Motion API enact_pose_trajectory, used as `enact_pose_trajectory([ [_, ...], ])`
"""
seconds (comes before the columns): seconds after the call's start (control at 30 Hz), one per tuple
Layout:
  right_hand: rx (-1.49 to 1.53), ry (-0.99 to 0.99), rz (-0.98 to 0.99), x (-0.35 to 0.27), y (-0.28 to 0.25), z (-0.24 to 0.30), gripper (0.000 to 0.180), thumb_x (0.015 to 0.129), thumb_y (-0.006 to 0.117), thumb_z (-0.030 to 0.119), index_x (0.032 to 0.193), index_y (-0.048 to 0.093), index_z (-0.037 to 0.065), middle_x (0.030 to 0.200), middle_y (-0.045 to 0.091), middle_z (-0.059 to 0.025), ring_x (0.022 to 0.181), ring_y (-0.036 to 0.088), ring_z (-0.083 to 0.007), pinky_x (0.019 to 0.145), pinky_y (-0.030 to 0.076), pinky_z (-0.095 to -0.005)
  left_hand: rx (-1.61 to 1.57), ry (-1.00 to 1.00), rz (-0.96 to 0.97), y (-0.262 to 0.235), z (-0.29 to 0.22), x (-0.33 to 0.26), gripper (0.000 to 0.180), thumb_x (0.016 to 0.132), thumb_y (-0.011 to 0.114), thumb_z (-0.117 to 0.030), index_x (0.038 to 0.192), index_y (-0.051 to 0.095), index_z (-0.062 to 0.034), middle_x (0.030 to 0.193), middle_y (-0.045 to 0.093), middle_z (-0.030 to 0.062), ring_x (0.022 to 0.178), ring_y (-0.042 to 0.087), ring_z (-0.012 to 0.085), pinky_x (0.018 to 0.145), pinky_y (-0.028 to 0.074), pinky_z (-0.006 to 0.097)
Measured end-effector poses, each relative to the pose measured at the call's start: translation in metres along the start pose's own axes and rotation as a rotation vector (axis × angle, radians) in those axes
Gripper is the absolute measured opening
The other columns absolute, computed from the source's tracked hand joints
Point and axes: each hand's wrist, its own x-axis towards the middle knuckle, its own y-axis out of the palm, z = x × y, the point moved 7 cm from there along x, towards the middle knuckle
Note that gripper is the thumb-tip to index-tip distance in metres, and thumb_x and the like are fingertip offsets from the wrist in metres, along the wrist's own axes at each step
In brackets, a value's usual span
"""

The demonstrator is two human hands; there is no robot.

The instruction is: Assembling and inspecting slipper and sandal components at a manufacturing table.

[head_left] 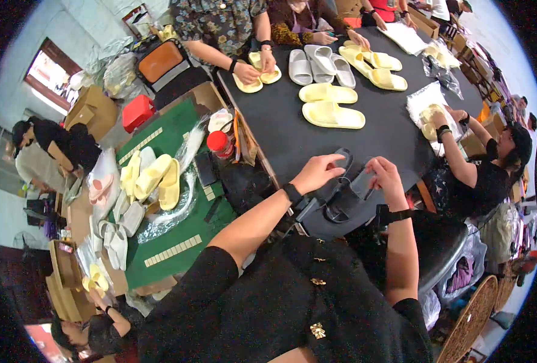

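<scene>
Black desk (293,127) carries everything; my work sits at its near edge. Pale yellow slippers (332,115) and grey slippers (320,63) lie further in toward the far edge, where other people's hands press on more pairs. At the near edge lies a dark slipper (341,199), hard to read against the desk. My left hand (317,172) curls over its upper end, fingers bent, seemingly pinching the rim. My right hand (386,175) is closed around a small dark tool; what kind I cannot tell. Best, I judge: left hand pins the slipper flat, right works in short strokes.
</scene>
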Motion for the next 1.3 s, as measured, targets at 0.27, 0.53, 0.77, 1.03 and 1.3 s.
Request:
enact_pose_trajectory([
  [0.27,0.000,0.020,0.122,0.000,0.048,0.005,0.024,0.094,0.047,0.024,0.093,0.059,0.003,0.088,0.059,-0.0047,0.061,0.063,-0.0163,0.042,0.039,-0.0213,0.031,0.120,-0.111,-0.006,-0.006,0.009,0.013,0.082,0.062,-0.013,0.083,0.063,-0.0001,0.071,0.064,0.0090,0.066,0.061,0.0153,0.061,0.048,0.030],
  [0.53,-0.736,-0.564,-0.095,0.013,0.009,-0.008,0.021,0.084,0.058,0.014,0.101,0.065,0.003,0.079,0.062,-0.0039,0.066,0.059,-0.0113,0.051,0.043,-0.0218,-0.217,-0.059,-0.113,-0.018,0.019,0.007,0.013,0.084,0.061,-0.012,0.082,0.065,0.0006,0.070,0.066,0.0054,0.061,0.060,0.0097,0.058,0.049,0.024],
  [0.77,-0.225,-0.244,-0.076,0.016,0.012,0.008,0.012,0.086,0.055,0.010,0.090,0.064,0.003,0.065,0.059,-0.0009,0.056,0.053,-0.0067,0.048,0.040,-0.0211,-0.374,-0.158,-0.046,0.009,0.044,0.015,0.014,0.086,0.061,-0.013,0.088,0.067,0.0003,0.076,0.067,0.0047,0.066,0.061,0.0100,0.060,0.050,0.024],
  [1.03,-0.306,-0.195,-0.153,0.030,-0.036,0.006,0.017,0.090,0.052,0.015,0.087,0.062,0.002,0.062,0.056,-0.0013,0.055,0.052,-0.0079,0.050,0.043,-0.0224,-0.460,-0.136,-0.130,0.009,0.083,0.028,0.031,0.087,0.057,-0.003,0.118,0.059,-0.0053,0.095,0.064,0.0071,0.078,0.059,0.0110,0.067,0.054,0.027],
  [1.3,-0.249,-0.156,-0.069,0.041,-0.065,-0.003,0.017,0.093,0.048,0.012,0.093,0.061,0.001,0.064,0.056,-0.0020,0.054,0.050,-0.0078,0.050,0.042,-0.0213,-0.349,-0.201,-0.121,-0.011,0.093,-0.007,0.028,0.086,0.055,-0.006,0.113,0.061,-0.0034,0.090,0.064,0.0060,0.073,0.059,0.0102,0.065,0.051,0.026],
])
